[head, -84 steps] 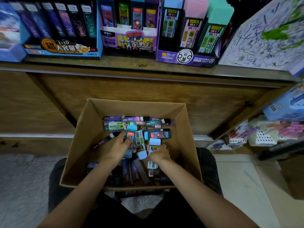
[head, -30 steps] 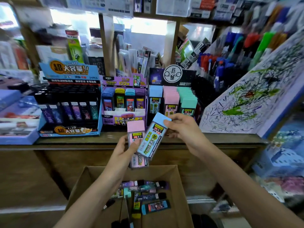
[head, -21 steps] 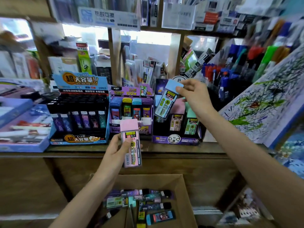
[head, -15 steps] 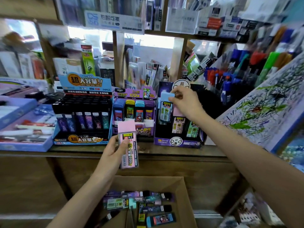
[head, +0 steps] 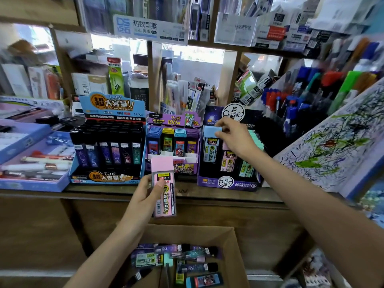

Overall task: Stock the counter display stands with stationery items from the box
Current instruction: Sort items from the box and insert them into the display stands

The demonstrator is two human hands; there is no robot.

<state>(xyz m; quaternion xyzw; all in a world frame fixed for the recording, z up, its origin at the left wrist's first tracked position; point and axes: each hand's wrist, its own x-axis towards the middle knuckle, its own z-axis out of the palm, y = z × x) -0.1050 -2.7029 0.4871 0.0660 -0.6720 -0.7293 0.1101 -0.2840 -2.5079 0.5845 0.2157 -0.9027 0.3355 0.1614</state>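
My right hand point(head: 234, 136) pinches the cap of the blue case point(head: 211, 146), which stands upright in the left column of the purple stand point(head: 228, 181). My left hand point(head: 145, 196) grips the pink case point(head: 164, 190), long axis vertical, label "2B 0.7". The stand's pink column is at 2 o'clock from it, nearer the right hand. Box point(head: 234, 256) at 6.

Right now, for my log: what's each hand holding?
Left hand: grips the pink lead case.
Right hand: pinches the blue lead case by its cap, in the purple stand.
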